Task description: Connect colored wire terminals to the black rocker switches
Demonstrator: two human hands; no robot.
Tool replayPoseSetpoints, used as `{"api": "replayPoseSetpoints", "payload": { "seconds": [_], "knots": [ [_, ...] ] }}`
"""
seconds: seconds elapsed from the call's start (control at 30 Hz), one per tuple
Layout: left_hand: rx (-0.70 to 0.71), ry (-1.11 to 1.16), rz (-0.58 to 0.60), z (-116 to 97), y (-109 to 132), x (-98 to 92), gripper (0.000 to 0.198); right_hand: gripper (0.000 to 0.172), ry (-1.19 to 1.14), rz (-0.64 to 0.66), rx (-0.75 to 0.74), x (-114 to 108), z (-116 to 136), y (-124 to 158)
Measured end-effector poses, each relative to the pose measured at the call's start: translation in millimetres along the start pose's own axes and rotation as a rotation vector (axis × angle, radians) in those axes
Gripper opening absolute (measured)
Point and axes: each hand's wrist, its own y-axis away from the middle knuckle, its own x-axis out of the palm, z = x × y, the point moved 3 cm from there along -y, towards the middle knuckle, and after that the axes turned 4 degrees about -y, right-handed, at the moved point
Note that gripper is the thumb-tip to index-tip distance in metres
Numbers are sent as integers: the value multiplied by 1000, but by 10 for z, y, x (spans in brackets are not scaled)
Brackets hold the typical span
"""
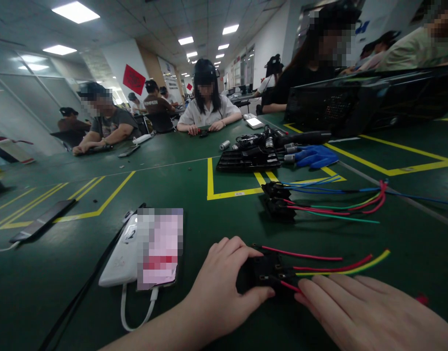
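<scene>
My left hand (224, 282) grips a small black connector block (265, 267) on the green table, thumb at the near side and fingers at the far side. Small metal contacts show on the block's top. Red wires (330, 269) and a yellow-green wire (356, 270) run off it to the right. With fingers closed together, my right hand (366, 307) holds a short red wire (290, 286) close to the block; its fingertips hide the rest of that wire. Beyond my hands lie more black connector blocks (278, 200) with blue, red and green wires attached.
A white power bank (119, 253) cabled to a phone (165, 248) lies left. Farther back are a black plastic grille (246, 161), tools and blue gloves (315, 156) beside yellow tape. A large black case (356, 105) stands back right. Several people sit around the table.
</scene>
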Motion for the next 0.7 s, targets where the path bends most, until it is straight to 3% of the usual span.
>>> {"api": "replayPoseSetpoints", "payload": {
  "seconds": [0.23, 0.47, 0.7],
  "knots": [
    [4, -21, -2, 8, 7, 14, 40, 52, -34, -35, -50, -122, -114, -144],
    [4, -20, -17, 15, 0, 11, 40, 34, 36, 69, -197, -165, -76, -259],
    [-8, -8, -14, 13, 9, 20, 41, 40, -6, 31, -202, -205, -129, -247]
  ]
}}
